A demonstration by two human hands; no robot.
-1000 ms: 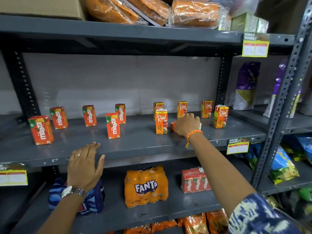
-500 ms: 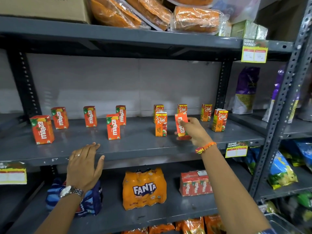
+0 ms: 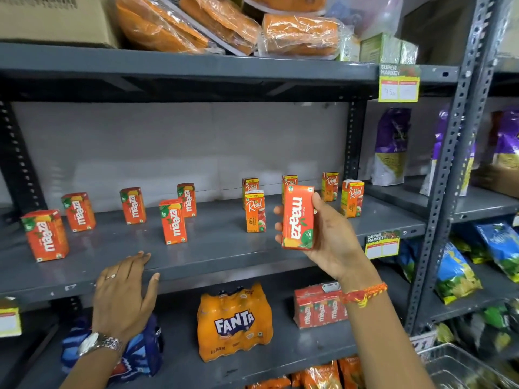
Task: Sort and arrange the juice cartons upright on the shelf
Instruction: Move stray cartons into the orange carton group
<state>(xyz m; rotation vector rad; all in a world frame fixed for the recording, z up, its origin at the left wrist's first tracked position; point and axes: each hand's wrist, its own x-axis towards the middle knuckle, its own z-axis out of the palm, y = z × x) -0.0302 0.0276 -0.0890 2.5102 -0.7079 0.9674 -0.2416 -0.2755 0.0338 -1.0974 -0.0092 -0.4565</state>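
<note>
Right hand point(image 3: 332, 242) grips a Maaza carton point(image 3: 298, 217) upside down, lifted off the shelf point(image 3: 213, 248). Left hand point(image 3: 123, 293) flat, fingers spread, on the shelf edge. Between them: upright Maaza cartons point(image 3: 172, 221); Real cartons point(image 3: 255, 211) behind right hand.

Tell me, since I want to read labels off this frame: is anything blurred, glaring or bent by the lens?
Head view: the Maaza carton held in the right hand is sharp but upside down; the standing Real cartons are readable; the price tag writing is faint; glare streaks the plastic-wrapped packs on top; the shelf upright leans from wide-angle distortion; the bags at far right are soft.
</note>
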